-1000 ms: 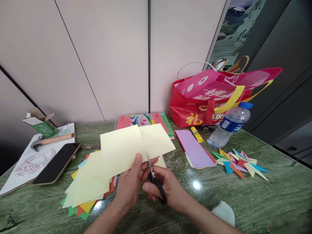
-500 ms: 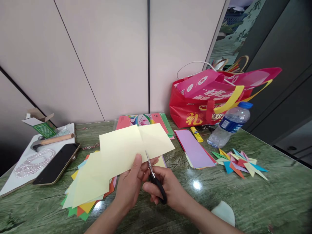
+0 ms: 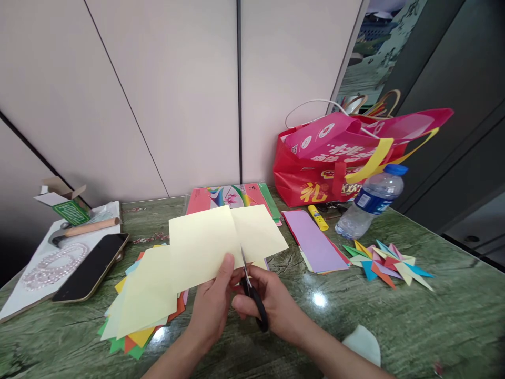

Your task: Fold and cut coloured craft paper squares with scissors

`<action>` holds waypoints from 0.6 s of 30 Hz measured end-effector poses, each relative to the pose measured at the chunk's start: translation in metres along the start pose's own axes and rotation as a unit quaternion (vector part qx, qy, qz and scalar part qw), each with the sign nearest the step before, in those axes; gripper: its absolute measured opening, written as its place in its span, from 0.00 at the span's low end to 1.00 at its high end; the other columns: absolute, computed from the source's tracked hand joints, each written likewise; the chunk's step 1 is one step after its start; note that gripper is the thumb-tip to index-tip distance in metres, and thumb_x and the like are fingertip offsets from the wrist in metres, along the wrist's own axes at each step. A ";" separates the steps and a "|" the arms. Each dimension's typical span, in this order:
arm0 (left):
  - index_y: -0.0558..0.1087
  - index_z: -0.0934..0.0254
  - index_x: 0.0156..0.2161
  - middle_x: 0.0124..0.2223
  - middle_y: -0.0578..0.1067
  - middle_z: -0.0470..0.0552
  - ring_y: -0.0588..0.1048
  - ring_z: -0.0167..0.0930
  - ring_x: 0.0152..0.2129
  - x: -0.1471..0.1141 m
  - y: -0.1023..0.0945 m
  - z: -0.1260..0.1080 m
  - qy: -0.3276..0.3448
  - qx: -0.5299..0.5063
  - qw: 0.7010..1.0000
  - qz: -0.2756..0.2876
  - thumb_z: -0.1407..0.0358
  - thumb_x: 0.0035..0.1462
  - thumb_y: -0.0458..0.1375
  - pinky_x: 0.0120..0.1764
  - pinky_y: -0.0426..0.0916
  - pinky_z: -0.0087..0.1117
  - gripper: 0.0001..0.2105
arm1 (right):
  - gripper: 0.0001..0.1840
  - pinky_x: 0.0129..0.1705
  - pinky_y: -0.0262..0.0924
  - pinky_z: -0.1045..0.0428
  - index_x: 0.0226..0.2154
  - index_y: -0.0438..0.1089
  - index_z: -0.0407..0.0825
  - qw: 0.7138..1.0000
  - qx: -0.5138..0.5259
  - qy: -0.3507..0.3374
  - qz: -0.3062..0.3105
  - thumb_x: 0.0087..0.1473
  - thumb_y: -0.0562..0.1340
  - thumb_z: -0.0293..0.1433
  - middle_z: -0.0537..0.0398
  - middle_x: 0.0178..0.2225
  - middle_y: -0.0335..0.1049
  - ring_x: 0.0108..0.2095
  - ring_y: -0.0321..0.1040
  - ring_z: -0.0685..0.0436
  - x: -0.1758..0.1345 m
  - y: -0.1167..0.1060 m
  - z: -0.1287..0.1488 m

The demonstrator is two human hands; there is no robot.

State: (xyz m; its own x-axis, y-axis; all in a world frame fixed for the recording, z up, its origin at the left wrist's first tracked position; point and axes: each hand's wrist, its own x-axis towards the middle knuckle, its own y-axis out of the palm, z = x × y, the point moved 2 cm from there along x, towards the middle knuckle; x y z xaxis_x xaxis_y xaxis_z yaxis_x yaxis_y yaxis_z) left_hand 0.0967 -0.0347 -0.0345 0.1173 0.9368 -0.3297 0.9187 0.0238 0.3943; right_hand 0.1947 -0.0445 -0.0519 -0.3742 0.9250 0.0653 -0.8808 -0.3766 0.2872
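Cutting a pale yellow sheet above the tabletop.
My left hand (image 3: 213, 308) pinches the pale yellow sheet (image 3: 221, 243) at its lower edge, fingers closed on it; my right hand (image 3: 272, 305) grips the black-handled scissors (image 3: 250, 287), blades entering the sheet's lower edge. Below left lies a stack of coloured paper (image 3: 142, 300) on the green tabletop (image 3: 434, 326); folded paper points (image 3: 389, 263) lie to the right.

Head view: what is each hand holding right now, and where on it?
The left hand pinches the pale yellow sheet at its lower edge, thumb on top. The right hand grips the scissors by their black handles, blades at that edge.
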 end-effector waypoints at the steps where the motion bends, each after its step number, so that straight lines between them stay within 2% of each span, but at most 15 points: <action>1: 0.69 0.78 0.43 0.38 0.75 0.64 0.70 0.32 0.21 0.000 0.000 0.000 -0.010 0.010 1.000 0.002 0.50 0.39 0.61 0.12 0.60 0.28 0.32 | 0.19 0.22 0.50 0.58 0.29 0.61 0.45 1.000 -0.001 0.001 -0.002 0.40 0.66 0.39 0.62 0.20 0.59 0.19 0.52 0.55 0.000 0.000 0.000; 6: 0.66 0.75 0.47 0.42 0.73 0.63 0.72 0.36 0.25 -0.002 0.002 -0.002 -0.007 0.013 1.000 -0.021 0.50 0.36 0.62 0.11 0.62 0.31 0.36 | 0.18 0.20 0.51 0.58 0.30 0.64 0.44 1.000 -0.020 0.010 -0.005 0.43 0.64 0.42 0.63 0.17 0.58 0.17 0.53 0.56 0.001 0.000 -0.002; 9: 0.67 0.76 0.45 0.34 0.74 0.59 0.70 0.34 0.19 -0.003 0.003 -0.001 -0.016 0.020 1.000 -0.005 0.49 0.37 0.61 0.12 0.63 0.33 0.34 | 0.18 0.19 0.52 0.59 0.29 0.64 0.44 1.000 -0.027 0.010 -0.007 0.43 0.64 0.42 0.64 0.17 0.58 0.17 0.54 0.56 0.000 -0.001 -0.003; 13: 0.68 0.76 0.40 0.22 0.71 0.50 0.65 0.29 0.12 -0.004 0.003 -0.001 -0.017 0.023 1.000 0.009 0.49 0.38 0.60 0.12 0.62 0.34 0.30 | 0.18 0.18 0.52 0.59 0.28 0.63 0.44 0.999 -0.033 0.008 -0.008 0.42 0.64 0.41 0.63 0.16 0.59 0.15 0.55 0.56 0.000 -0.001 -0.003; 18: 0.68 0.76 0.43 0.29 0.75 0.57 0.65 0.29 0.11 -0.004 0.004 -0.001 -0.032 0.021 0.999 0.012 0.48 0.37 0.60 0.12 0.62 0.34 0.33 | 0.18 0.16 0.51 0.59 0.27 0.63 0.44 0.999 -0.038 0.012 -0.012 0.43 0.64 0.43 0.64 0.14 0.58 0.14 0.55 0.56 0.001 -0.002 -0.006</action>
State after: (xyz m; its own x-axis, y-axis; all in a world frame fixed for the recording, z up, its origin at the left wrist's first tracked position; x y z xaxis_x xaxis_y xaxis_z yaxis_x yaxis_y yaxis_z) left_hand 0.0992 -0.0380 -0.0311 0.1616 0.9130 -0.3745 0.9299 -0.0138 0.3676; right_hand 0.1948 -0.0433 -0.0582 -0.3587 0.9328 0.0359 -0.9088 -0.3577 0.2146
